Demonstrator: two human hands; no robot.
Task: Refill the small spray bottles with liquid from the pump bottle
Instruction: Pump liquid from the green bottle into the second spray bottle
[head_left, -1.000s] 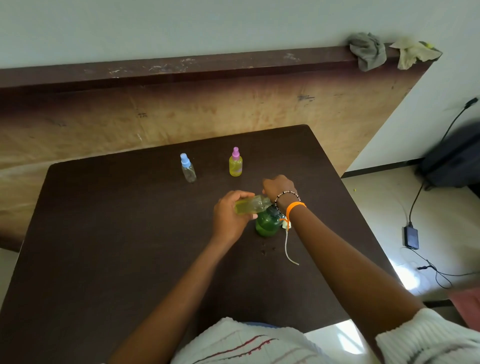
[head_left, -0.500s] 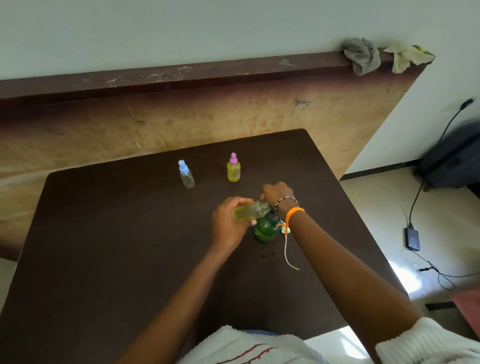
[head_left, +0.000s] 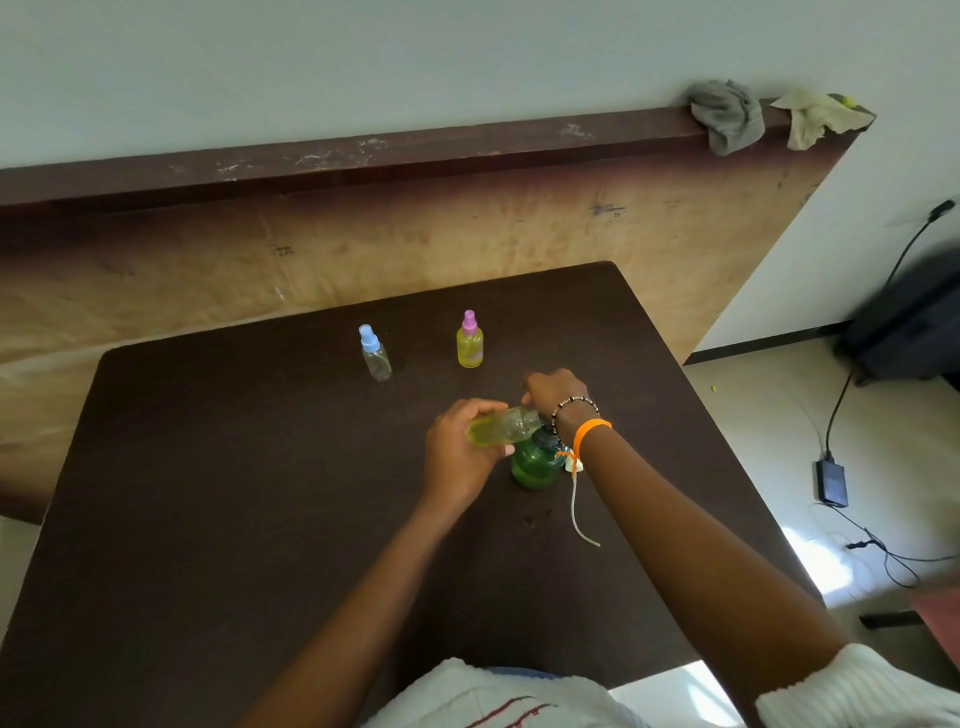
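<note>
My left hand (head_left: 457, 457) grips the tilted open bottle (head_left: 501, 427) at the pump bottle (head_left: 535, 460); right hand's (head_left: 556, 392) grasp is unclear. Misaligned neck risks spilling onto the tabletop (head_left: 260, 493).

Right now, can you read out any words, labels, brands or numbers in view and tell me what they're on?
None can be read.
Pink-capped spray bottle: pale patch, maybe a label, too blurred to read.
Wooden panel: dark marks, not legible.
Green pump bottle and blue-capped spray bottle: no text visible.
</note>
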